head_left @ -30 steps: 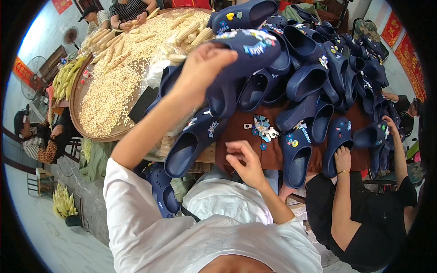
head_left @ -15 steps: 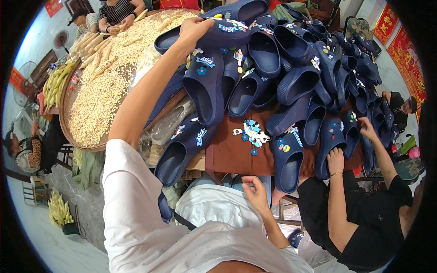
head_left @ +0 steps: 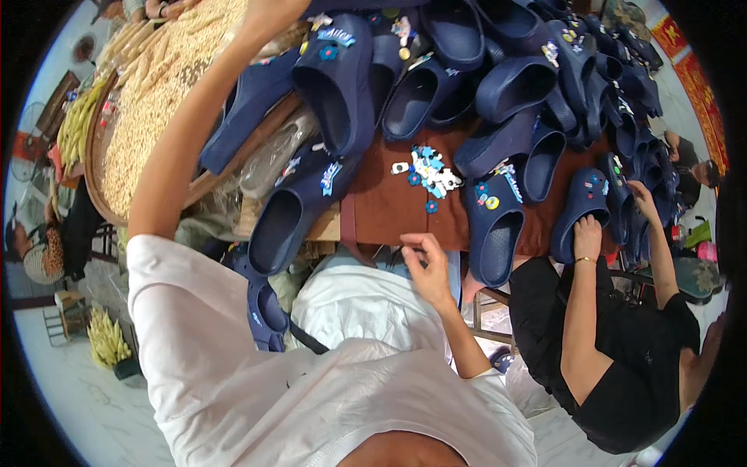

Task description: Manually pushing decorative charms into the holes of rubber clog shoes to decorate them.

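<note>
At the top edge, my left hand (head_left: 274, 11) reaches far out over the pile; its fingers are cut off, beside a navy clog (head_left: 354, 5) that shows only in part. My right hand (head_left: 426, 268) hovers at the table's front edge, fingers loosely bent and apart, with nothing seen in it. Beyond it lies a small heap of white, blue and black shoe charms (head_left: 429, 173) on the brown cloth (head_left: 373, 198). Navy clogs with charms surround the heap: one at left (head_left: 292, 210), one above it (head_left: 334, 86) and one at right (head_left: 496, 222).
A big pile of navy clogs (head_left: 517, 89) covers the table's far and right sides. To the right, a co-worker in black has one hand (head_left: 587, 237) in a clog (head_left: 580, 210). A round tray (head_left: 92, 167) of corn kernels stands at left, and another clog (head_left: 266, 307) hangs low beside me.
My left arm has reached farther out, carrying the hand to the top edge. The view has shifted, so the table sits higher. My right hand stays near the table edge.
</note>
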Demonstrator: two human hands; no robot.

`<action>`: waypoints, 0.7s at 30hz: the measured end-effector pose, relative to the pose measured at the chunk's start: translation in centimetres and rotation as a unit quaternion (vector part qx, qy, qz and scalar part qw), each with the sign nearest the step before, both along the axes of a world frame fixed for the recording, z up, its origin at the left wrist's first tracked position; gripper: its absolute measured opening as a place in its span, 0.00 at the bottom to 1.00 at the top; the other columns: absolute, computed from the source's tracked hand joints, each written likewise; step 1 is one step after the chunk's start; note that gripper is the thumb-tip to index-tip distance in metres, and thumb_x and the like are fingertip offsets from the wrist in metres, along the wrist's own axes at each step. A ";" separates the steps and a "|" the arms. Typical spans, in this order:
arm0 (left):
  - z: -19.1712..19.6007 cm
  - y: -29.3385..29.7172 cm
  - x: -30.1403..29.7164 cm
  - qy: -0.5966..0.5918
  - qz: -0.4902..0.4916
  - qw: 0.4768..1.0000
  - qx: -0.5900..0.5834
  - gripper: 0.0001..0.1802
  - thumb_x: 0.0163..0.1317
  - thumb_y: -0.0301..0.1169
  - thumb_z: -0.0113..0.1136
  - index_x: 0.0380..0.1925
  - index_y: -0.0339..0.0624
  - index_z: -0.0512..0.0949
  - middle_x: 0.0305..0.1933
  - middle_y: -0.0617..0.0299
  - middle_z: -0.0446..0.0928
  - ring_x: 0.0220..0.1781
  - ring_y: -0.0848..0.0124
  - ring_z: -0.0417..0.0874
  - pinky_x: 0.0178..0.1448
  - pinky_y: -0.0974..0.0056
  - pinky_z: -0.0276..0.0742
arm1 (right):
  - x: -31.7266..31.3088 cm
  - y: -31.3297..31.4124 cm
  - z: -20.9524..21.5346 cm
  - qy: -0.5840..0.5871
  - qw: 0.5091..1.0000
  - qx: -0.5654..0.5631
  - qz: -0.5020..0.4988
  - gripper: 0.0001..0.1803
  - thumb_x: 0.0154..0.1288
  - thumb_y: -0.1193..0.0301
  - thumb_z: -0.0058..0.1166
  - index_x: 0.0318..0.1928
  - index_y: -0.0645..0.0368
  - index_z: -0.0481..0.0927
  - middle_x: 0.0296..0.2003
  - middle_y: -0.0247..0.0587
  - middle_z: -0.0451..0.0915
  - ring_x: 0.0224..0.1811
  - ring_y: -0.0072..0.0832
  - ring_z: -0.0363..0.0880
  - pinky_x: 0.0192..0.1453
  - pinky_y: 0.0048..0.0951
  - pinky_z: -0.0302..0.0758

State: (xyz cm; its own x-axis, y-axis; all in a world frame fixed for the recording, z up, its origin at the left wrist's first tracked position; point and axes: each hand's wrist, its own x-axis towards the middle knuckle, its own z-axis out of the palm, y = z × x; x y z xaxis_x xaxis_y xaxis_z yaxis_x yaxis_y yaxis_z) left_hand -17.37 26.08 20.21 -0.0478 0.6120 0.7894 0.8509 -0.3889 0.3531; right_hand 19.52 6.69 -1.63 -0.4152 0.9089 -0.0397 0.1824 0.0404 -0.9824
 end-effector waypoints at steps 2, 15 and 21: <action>1.6 -6.8 0.9 0.002 0.001 0.999 -0.035 0.23 0.61 0.32 0.58 0.57 0.42 0.73 0.59 0.52 0.74 0.62 0.60 0.74 0.62 0.56 0.70 | -0.1 0.5 0.0 0.003 1.000 0.008 -0.028 0.08 0.63 0.79 0.53 0.43 0.65 0.79 0.42 0.40 0.77 0.43 0.25 0.78 0.43 0.25 0.78; -18.3 -55.2 -3.7 -0.131 0.507 0.842 -0.130 0.12 0.63 0.22 0.53 0.45 0.37 0.80 0.45 0.56 0.82 0.48 0.71 0.82 0.51 0.68 0.74 | -2.3 2.9 -1.7 -0.087 0.971 0.224 -0.022 0.08 0.66 0.76 0.52 0.44 0.61 0.80 0.42 0.35 0.77 0.42 0.23 0.76 0.45 0.22 0.73; -33.1 -59.7 7.9 -0.297 0.435 0.783 -0.331 0.17 0.61 0.31 0.56 0.50 0.38 0.78 0.41 0.53 0.82 0.42 0.66 0.84 0.46 0.65 0.77 | -3.4 2.2 -2.5 -0.099 0.965 0.242 -0.016 0.08 0.65 0.77 0.52 0.43 0.60 0.81 0.42 0.38 0.78 0.44 0.26 0.76 0.45 0.24 0.72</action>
State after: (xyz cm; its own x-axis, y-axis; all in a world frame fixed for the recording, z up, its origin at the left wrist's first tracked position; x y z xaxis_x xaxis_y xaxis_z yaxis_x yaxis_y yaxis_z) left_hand -9.44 -33.67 -12.84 -0.9125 0.4090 -0.0063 0.3010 0.6817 0.6669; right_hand 16.10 8.85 -4.17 -0.4139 0.8531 0.3175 0.3740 0.4774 -0.7952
